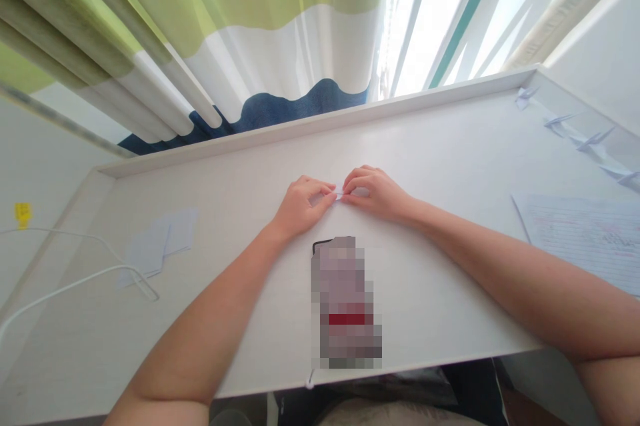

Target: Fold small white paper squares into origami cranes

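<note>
Both my hands meet at the middle of the white desk (440,166). My left hand (300,205) and my right hand (376,193) each pinch a small piece of white folded paper (340,191) between fingertips, pressing it against the desk top. The fingers of both hands are curled and closed on it. Most of the paper is hidden by my fingers.
A stack of white paper squares (157,245) lies at the left, with a white cable (75,279) beside it. A blurred phone (346,303) lies near the front edge. Lined written sheets (585,236) lie at right; several small folded paper figures (590,139) line the right rim. Curtains hang behind.
</note>
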Demonstrator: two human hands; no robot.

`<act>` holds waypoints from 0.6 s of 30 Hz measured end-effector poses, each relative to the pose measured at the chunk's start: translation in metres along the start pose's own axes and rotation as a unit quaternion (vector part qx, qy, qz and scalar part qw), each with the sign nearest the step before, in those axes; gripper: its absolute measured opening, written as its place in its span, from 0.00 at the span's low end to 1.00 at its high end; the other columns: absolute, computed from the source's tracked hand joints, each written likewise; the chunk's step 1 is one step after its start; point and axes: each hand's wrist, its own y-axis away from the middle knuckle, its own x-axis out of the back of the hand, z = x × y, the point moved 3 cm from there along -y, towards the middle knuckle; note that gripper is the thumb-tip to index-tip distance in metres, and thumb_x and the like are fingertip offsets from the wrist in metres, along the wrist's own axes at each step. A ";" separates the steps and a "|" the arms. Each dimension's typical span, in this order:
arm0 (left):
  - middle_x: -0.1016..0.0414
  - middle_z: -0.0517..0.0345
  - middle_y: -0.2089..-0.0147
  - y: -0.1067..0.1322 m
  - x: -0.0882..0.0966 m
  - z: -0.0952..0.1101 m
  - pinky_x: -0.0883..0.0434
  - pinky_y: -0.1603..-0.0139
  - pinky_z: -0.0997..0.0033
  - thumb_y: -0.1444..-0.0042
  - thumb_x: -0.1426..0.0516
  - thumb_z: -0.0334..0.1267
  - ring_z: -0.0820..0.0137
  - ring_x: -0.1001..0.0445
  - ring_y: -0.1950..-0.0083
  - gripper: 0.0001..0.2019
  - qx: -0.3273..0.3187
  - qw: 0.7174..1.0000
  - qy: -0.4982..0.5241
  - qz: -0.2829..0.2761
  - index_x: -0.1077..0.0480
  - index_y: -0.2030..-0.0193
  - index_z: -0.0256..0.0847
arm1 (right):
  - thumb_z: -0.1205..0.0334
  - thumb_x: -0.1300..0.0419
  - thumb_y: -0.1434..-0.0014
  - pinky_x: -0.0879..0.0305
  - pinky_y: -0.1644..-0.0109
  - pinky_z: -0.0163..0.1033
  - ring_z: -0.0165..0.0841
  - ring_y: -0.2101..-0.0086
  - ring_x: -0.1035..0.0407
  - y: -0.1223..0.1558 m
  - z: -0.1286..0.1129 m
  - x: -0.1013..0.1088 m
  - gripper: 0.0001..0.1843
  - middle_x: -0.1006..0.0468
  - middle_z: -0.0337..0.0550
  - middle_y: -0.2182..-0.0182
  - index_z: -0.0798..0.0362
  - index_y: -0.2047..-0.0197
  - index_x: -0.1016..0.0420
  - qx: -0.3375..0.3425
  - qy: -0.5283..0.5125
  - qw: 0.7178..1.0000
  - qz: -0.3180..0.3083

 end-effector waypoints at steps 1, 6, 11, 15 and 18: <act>0.12 0.55 0.50 0.000 0.000 -0.001 0.26 0.38 0.49 0.33 0.38 0.39 0.59 0.21 0.46 0.07 -0.001 1.000 0.000 0.000 0.19 0.62 0.45 | 0.57 0.33 0.33 0.37 0.43 0.52 0.43 0.54 0.27 -0.001 0.000 0.000 0.09 0.16 0.45 0.57 0.48 0.66 0.17 -0.009 -0.001 1.000 0.002; 0.12 0.55 0.49 0.000 0.000 -0.001 0.26 0.38 0.48 0.34 0.37 0.40 0.58 0.21 0.46 0.08 0.000 1.000 0.000 -0.003 0.19 0.65 0.45 | 0.57 0.34 0.32 0.37 0.43 0.53 0.44 0.53 0.28 -0.002 -0.004 -0.001 0.10 0.17 0.46 0.56 0.49 0.66 0.19 -0.040 0.013 0.999 0.008; 0.12 0.57 0.50 -0.002 -0.002 0.002 0.28 0.37 0.50 0.32 0.38 0.38 0.60 0.21 0.46 0.09 0.035 0.999 -0.015 0.003 0.21 0.66 0.45 | 0.57 0.35 0.32 0.37 0.42 0.53 0.45 0.52 0.28 -0.001 -0.005 -0.001 0.08 0.18 0.47 0.56 0.49 0.62 0.17 -0.037 0.014 0.999 0.019; 0.14 0.57 0.54 -0.003 -0.003 0.004 0.27 0.39 0.54 0.33 0.37 0.38 0.62 0.21 0.49 0.03 0.060 0.997 -0.031 0.023 0.20 0.58 0.46 | 0.60 0.35 0.32 0.36 0.42 0.53 0.45 0.52 0.27 -0.001 -0.003 -0.001 0.07 0.17 0.47 0.56 0.47 0.59 0.14 -0.028 0.009 0.999 0.030; 0.15 0.57 0.55 -0.004 -0.004 0.003 0.27 0.40 0.55 0.34 0.36 0.38 0.62 0.21 0.51 0.03 0.060 0.997 -0.044 0.028 0.19 0.55 0.47 | 0.61 0.33 0.35 0.34 0.43 0.52 0.44 0.54 0.26 -0.003 -0.003 -0.001 0.05 0.16 0.46 0.58 0.47 0.62 0.14 -0.041 -0.007 0.998 0.036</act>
